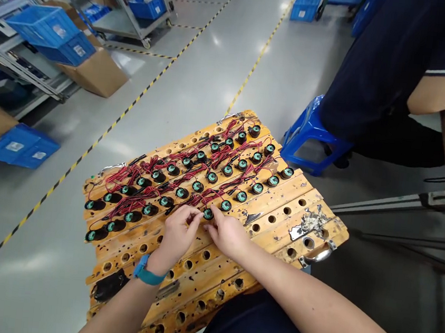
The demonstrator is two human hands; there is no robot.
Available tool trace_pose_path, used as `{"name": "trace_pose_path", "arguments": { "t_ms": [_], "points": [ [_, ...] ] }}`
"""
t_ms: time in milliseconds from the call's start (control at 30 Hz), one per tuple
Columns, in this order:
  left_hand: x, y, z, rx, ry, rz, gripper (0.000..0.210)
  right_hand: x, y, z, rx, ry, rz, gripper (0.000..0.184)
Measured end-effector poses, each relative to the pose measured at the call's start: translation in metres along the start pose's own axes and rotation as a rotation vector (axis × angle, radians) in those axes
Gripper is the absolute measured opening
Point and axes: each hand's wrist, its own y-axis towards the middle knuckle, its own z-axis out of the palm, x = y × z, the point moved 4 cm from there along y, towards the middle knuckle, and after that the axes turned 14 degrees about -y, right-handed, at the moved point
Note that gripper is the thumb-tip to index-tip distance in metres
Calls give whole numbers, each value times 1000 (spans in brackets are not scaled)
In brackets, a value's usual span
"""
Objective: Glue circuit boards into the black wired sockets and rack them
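A wooden board [231, 273] with rows of round holes lies before me. Several small round black housings with green circuit boards stand in its upper rows, with red and black wires [223, 158] bundled between them. At the near end of the front row is one such housing [208, 214], between my hands. My left hand [178, 231] has its thumb and index finger pinched together at the housing's left side; what they pinch is too small to make out. My right hand [229, 233] holds the housing's right side with bent index finger and thumb.
Scraps of pale debris [314, 222] lie at the board's right, near a metal handle [319, 253]. Black tape [110, 284] covers its lower left. A person in dark clothing [379, 72] sits on a blue stool [309, 136] at right. Blue bins [46, 26] and carts stand at left.
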Motion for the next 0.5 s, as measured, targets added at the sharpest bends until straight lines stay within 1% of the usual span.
{"name": "trace_pose_path", "arguments": {
  "t_ms": [67,133,233,367,500],
  "points": [
    [-6,4,1,103,104,118,14,-2,5,2,5,13,9,57],
    [-11,9,4,243,229,218,17,-4,7,3,1,32,8,54],
    [-14,18,7,398,391,281,19,-5,10,6,-10,62,7,52],
    [-16,27,10,504,567,307,21,-6,13,11,-17,98,18,48],
    [-15,31,13,554,688,315,24,-7,15,12,-19,122,16,42]
  ]
}}
